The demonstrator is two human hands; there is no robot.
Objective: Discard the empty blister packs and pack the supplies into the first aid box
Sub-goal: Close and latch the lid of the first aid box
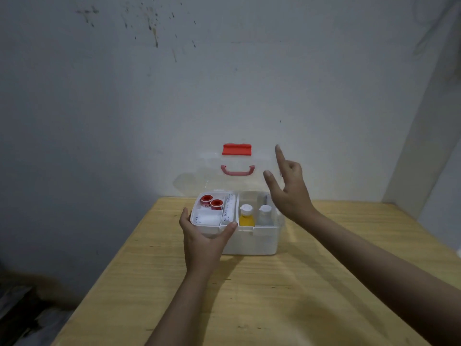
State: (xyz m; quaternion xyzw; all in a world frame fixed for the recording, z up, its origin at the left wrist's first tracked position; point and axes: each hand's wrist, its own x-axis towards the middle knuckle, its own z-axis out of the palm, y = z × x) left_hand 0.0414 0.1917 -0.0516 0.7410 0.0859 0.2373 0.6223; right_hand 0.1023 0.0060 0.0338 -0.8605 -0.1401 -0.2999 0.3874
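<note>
The first aid box [249, 242] sits open on the wooden bench [274, 295], clear lid [224, 176] upright. The left hand [203, 242] reaches forward, its grip clasping the white inner tray [207, 227] at the box's left front. The right hand [290, 192] hovers raised by the lid, fingers spread, holding nothing.

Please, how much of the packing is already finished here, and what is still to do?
Mostly done: two red tape rolls, a yellow bottle and a clear bottle sit in the box; no blister packs show on the table. In hand: the left hand holds the tray; the right hand is at the open lid. Left: closing it.
</note>
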